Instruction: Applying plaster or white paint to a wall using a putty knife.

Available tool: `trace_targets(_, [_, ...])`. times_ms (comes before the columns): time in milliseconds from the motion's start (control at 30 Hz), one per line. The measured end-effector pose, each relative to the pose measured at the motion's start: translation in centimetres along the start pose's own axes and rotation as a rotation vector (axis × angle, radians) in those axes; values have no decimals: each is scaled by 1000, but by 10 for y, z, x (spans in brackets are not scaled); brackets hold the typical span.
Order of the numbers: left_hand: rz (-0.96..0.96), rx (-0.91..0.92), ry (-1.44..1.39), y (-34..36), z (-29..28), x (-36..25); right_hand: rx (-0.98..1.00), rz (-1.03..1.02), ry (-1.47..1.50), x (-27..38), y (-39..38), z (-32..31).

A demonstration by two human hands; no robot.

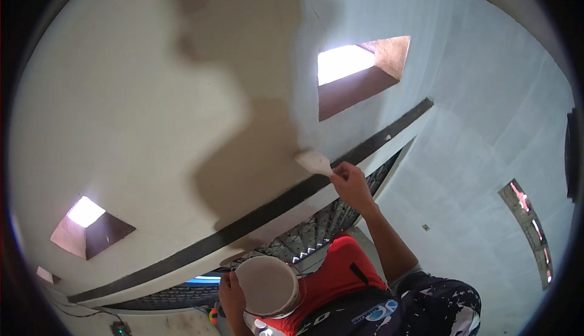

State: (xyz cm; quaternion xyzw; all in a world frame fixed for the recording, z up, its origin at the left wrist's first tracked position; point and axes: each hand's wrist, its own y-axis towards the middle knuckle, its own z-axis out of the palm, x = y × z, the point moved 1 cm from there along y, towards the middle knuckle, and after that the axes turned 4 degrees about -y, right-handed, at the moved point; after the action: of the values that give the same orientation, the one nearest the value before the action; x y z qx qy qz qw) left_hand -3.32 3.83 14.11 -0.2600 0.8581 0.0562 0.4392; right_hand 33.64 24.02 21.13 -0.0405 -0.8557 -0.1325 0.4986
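Note:
In my right hand (350,181) is a wide paintbrush (315,162), gripped by its handle with the fingers closed. Its pale bristles touch the wall (255,147) just above a dark horizontal band (267,212). Low in the view, my left hand (232,293) is wrapped round the side of a white bucket (258,278), which tilts toward the wall in front of my body. The bucket's inner wall looks pale; how much it holds cannot be made out. Left of the brush the wall is cream, and to its right it is bluish white.
A deep window opening (359,74) breaks the wall at upper right, and a smaller opening (91,229) sits at lower left. Below the band runs a dark metal grille (319,229). A curved slot (526,229) marks the right wall. My shadow falls across the cream part.

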Motion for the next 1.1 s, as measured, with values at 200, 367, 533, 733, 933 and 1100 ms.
trace_targets(200, [27,-11,-6,-1,4,3,-271,-261,-141,40,31,-24])
trace_targets(367, [70,-13,-8,-2,1,-8,-335,-555,134,150,68,-76])
trace_targets(533, [43,-37,30,0,2,-8,-353,-441,251,206,68,-102])
trace_targets(733, [23,-6,25,0,4,-6,-340,-521,225,100,76,-40])
trace_targets(933, [10,-26,37,-1,0,0,-113,-109,99,-3,6,5])
trace_targets(1100, [14,1,37,0,3,-3,-137,-20,-128,-29,-9,5])
